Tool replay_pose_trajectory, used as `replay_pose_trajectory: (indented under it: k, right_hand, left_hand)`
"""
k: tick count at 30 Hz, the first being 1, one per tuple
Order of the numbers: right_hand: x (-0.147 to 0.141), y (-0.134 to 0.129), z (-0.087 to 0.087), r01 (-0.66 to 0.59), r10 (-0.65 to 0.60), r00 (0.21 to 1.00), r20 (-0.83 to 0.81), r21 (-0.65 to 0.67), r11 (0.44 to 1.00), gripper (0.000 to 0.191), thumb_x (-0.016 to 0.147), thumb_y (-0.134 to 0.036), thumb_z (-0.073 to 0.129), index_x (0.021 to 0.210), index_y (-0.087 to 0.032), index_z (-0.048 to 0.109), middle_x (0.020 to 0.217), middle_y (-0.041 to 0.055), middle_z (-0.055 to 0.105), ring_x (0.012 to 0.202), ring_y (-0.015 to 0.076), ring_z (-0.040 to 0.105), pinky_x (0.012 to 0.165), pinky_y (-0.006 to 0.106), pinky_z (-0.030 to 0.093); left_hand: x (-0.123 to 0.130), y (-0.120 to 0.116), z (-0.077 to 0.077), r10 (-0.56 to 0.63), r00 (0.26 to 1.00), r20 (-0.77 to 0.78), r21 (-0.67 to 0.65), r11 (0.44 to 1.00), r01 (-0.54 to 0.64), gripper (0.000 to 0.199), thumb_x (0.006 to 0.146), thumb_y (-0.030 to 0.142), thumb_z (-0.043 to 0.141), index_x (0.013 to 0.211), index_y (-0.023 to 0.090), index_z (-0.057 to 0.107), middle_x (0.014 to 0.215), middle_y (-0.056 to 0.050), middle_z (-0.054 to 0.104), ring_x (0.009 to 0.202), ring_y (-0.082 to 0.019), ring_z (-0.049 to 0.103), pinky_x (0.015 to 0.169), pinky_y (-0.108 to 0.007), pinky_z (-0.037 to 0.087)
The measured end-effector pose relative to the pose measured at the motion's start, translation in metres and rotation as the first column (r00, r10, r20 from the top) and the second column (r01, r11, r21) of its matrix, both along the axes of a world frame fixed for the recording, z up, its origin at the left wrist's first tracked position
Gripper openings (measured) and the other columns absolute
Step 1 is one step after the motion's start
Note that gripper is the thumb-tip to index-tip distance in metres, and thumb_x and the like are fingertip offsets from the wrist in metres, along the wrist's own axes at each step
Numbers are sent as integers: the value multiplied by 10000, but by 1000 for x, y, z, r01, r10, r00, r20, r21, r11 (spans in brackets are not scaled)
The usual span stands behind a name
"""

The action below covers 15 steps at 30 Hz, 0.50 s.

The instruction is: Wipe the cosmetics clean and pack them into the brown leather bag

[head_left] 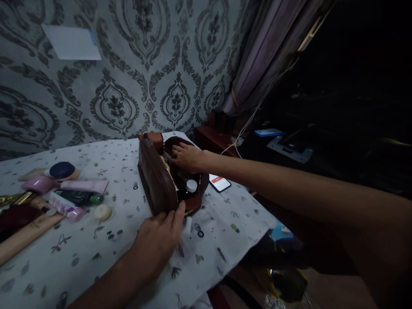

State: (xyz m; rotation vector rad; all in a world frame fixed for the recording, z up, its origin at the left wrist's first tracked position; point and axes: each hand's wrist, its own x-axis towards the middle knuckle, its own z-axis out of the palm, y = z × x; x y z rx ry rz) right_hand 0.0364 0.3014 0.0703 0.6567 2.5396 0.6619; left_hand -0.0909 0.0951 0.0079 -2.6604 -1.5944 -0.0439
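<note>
A brown toiletry bag (157, 178) stands unzipped on the table, its mouth wide. My left hand (157, 240) grips the near end of the bag at the zipper edge, thumb hidden. Over the bag's far end, my right hand (187, 158) reaches inside with fingers apart, their tips dipping among dim contents; I see nothing held in it. A bottle with a white cap (191, 186) is in the bag near the front. Other items deeper in the bag are too dark to name.
Cosmetics lie at left: a pink tube (85, 186), a dark green tube (79, 197), a navy round compact (62, 170), a small cream-coloured round item (102, 212). A lit phone (220, 183) lies right of the bag. White cables (254, 116) hang beyond the patterned tablecloth (122, 257).
</note>
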Motion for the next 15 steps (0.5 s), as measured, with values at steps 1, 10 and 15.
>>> replay_pose_trajectory:
  k: [1, 10, 15]
  right_hand:
    - [1, 0, 1, -6, 6, 1000, -9, 1, 1000, 491, 932, -286, 528, 1393, -116, 535, 1460, 206, 515, 1398, 338, 425, 1120, 466, 306]
    - [-1, -15, 16, -79, 66, 990, -122, -104, 991, 401, 957, -163, 458, 1334, -80, 565, 1441, 212, 509, 1403, 316, 417, 1121, 454, 333]
    - [-7, -28, 21, -208, 123, 959, -254, -342, 916, 333, 893, -31, 497, 1202, -52, 620, 1325, 201, 587, 1195, 255, 597, 942, 357, 500]
  left_hand:
    - [0, 0, 2, -3, 1000, -1, -20, 1000, 3, 850, 735, -52, 498, 1539, 113, 277, 1155, -130, 707, 925, -227, 698, 692, -318, 575]
    - [1, 1, 16, 3, 1000, -24, -160, 987, -7, 875, 763, 2, 559, 1558, 100, 209, 1255, -155, 666, 1020, -247, 680, 772, -352, 582]
    - [-1, 1, 7, 10, 1000, -29, -142, 990, -15, 910, 741, 14, 576, 1562, 127, 202, 1261, -140, 663, 1004, -242, 678, 775, -330, 573]
